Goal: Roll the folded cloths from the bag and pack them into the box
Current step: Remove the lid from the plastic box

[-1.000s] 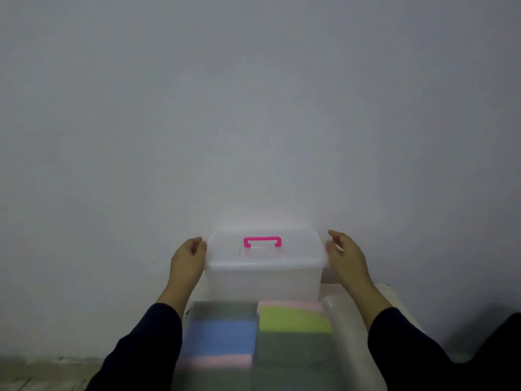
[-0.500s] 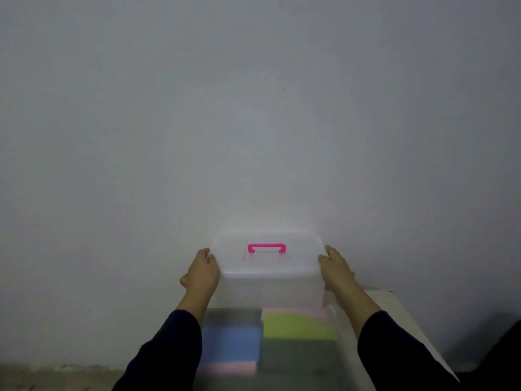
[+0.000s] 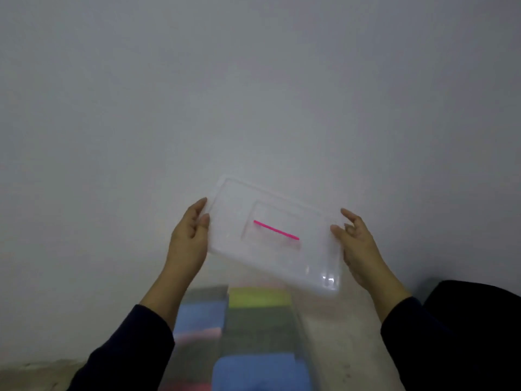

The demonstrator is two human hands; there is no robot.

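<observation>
A clear plastic box lid (image 3: pixel 234 244) with a pink handle (image 3: pixel 276 230) hangs tilted in the air, its right end lower. My left hand (image 3: pixel 187 241) grips its left edge and my right hand (image 3: pixel 359 246) pinches its right edge. Below the lid, folded cloths lie stacked inside a clear bag (image 3: pixel 300 323): blue (image 3: pixel 197 314), yellow-green (image 3: pixel 259 297), grey (image 3: pixel 259 325), pink (image 3: pixel 197 334) and another blue one (image 3: pixel 256 371) nearest me. The lid hides the box body.
A pale table surface (image 3: pixel 341 337) runs to the right of the bag. A plain grey wall (image 3: pixel 253 94) fills the background. A dark shape (image 3: pixel 479 311) sits at the right edge behind my right sleeve.
Both hands have lifted the lid off the box and tilted it up and clockwise toward me. The view has tipped down a little, so more of the cloths show.
</observation>
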